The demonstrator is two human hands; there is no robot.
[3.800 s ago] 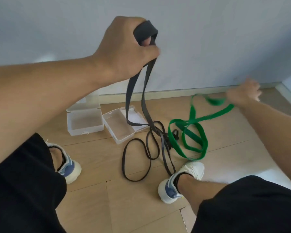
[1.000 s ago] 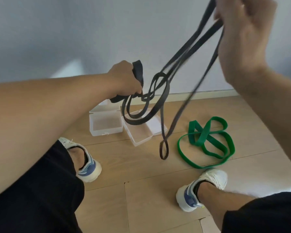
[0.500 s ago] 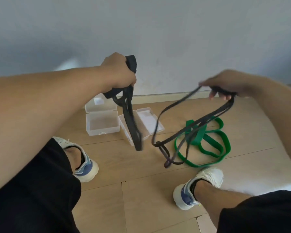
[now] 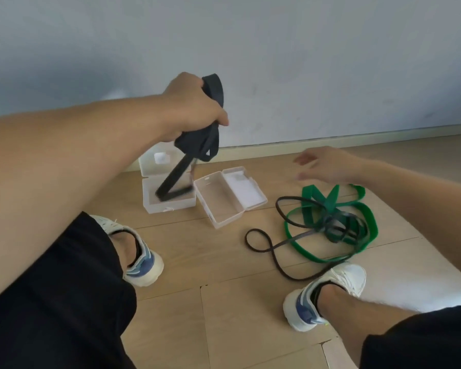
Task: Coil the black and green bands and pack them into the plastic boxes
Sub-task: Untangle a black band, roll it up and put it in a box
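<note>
My left shoe (image 4: 141,265) sits at the near left on the wooden floor (image 4: 218,310), with my black shorts (image 4: 53,302) filling the corner beside it. Above it, my left hand (image 4: 190,107) is raised in a fist, fingers curled round a wide black band (image 4: 197,145); a loop of it sticks out above my knuckles, and the rest hangs in a bunch below my fist, its lower fold dangling over the left plastic box (image 4: 168,198), though I cannot tell whether it touches the box. That box lies open, its lid up near the wall (image 4: 277,49). Just to the right stands the second plastic box (image 4: 224,206), also open, set at an angle, its lid flat on the floor toward the right. Further right, a thin black band (image 4: 266,251) sprawls loose on the floor, one end looping toward the middle and the other tangled on top of the green band (image 4: 367,235), which lies in untidy loops. My right hand (image 4: 328,166) hovers above these two, fingers spread and relaxed, holding nothing, blurred. The two hands are well apart. My right shoe (image 4: 330,294) is planted just in front of the green band, touching the thin black one.
</note>
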